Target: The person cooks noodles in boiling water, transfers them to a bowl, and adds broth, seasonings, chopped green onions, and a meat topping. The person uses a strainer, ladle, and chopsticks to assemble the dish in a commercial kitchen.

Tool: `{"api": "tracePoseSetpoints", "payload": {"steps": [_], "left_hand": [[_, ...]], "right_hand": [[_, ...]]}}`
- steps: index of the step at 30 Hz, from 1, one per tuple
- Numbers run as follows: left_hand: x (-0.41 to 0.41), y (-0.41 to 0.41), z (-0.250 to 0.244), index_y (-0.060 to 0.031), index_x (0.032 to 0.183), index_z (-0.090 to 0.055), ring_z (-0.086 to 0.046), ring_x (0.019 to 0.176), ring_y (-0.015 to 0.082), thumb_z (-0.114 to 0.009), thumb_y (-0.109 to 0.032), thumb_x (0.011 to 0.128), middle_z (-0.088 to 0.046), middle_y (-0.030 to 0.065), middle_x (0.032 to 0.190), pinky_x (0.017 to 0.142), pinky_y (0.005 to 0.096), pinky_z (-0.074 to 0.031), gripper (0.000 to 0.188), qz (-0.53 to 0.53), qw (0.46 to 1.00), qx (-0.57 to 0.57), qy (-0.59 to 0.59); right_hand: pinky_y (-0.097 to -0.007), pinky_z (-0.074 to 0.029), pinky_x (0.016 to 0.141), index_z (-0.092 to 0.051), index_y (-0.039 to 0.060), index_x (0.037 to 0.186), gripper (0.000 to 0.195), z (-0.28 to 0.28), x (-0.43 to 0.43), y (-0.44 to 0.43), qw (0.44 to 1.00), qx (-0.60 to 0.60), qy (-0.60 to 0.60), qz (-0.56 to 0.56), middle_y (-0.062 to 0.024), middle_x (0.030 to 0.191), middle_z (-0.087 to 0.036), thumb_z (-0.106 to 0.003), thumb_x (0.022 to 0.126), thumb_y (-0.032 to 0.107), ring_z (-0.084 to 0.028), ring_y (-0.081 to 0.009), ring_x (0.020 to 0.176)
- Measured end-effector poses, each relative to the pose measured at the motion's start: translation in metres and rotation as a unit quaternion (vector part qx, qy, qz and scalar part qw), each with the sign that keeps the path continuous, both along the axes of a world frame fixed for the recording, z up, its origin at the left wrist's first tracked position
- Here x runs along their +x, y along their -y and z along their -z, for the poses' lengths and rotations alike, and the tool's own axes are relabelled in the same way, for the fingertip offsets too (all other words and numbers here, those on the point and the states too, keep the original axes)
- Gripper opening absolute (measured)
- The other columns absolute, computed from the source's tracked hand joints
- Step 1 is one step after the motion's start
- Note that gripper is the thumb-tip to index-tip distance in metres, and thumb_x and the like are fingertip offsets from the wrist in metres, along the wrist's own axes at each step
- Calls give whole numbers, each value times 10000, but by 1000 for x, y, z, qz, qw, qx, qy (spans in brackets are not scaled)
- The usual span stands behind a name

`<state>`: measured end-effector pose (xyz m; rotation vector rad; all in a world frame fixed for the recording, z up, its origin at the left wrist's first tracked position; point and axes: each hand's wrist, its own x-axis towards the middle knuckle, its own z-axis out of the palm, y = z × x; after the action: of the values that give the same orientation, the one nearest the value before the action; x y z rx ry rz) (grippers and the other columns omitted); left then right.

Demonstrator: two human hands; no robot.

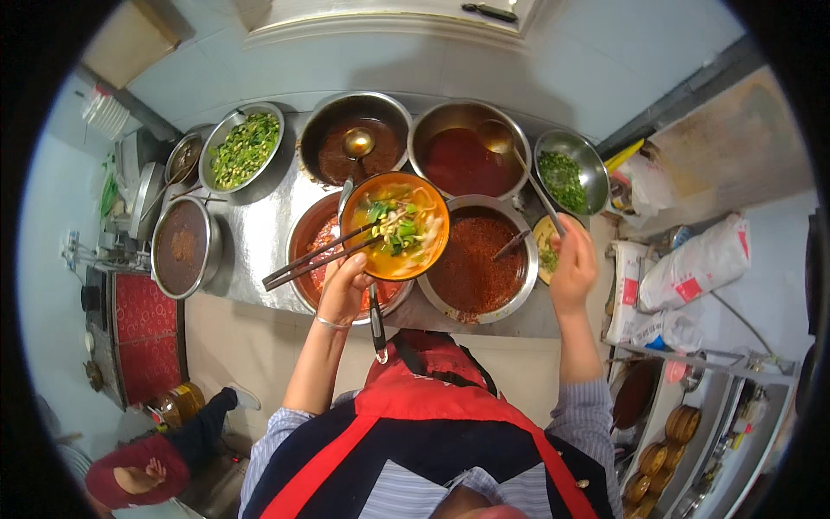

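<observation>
My left hand holds an orange bowl with a dark rim over the front basins. In it are broth, pale strips, bean sprouts and chopped greens. Dark chopsticks lie over its left side, tips in the food, near my left thumb. My right hand grips the handle of a metal ladle, its head inside a steel basin of dark red liquid. Below that stands a basin of chili sauce with a utensil in it. The bowl partly hides another basin of red sauce.
On the steel counter are a brown-sauce basin with a ladle, chopped greens, a dark-paste bowl and a herb bowl. A black ladle handle overhangs the front edge. Another person is at lower left.
</observation>
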<state>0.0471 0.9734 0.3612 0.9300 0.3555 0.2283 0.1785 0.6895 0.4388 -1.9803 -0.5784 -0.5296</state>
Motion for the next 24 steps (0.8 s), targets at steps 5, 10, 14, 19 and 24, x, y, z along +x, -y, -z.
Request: {"api": "tracePoseSetpoints", "payload": {"steps": [5,10,14,19,24], "left_hand": [[25,25,-20,0,1204,-421,-543,1041,211,-581,-224,797,-532,109,1149,831,357,-487,491,87,996,-8,15],[41,77,-30,-18,1217,-414,-545,1045,214,-578,-209,806,-529,97,1167,848,358,-482,482,200,979,-22,20],[41,136,-32,-32,1213,-418,-534,1015,181,-573,-187,796,-530,71,1129,795,321,-493,472,299,954,-24,9],[20,241,-30,-40,1217,-422,-535,1003,175,-561,-193,804,-537,67,1112,851,341,-455,461,427,904,-19,-14],[-29,364,-10,14,1212,-422,-554,1024,221,-598,-271,789,-536,112,1152,870,367,-454,539,543,839,-42,-5]], "right_hand": [[-309,-469,602,-572,-49,1018,230,-35,-84,36,987,-39,132,-85,-132,837,-602,-447,906,107,-568,-212,665],[-350,-479,639,-547,-50,1040,254,-34,-145,82,986,-88,126,-66,-148,830,-611,-454,908,146,-592,-266,711],[-345,-485,645,-532,-79,1052,285,-24,-195,123,997,11,65,40,-152,817,-609,-439,915,153,-590,-242,712],[-316,-480,593,-523,-99,1064,328,-7,-278,181,877,431,-139,159,-136,766,-597,-401,932,175,-570,-211,660],[-301,-452,533,-571,-74,950,397,-3,-363,267,754,593,-118,257,-125,688,-579,-457,918,305,-542,-202,589]]}}
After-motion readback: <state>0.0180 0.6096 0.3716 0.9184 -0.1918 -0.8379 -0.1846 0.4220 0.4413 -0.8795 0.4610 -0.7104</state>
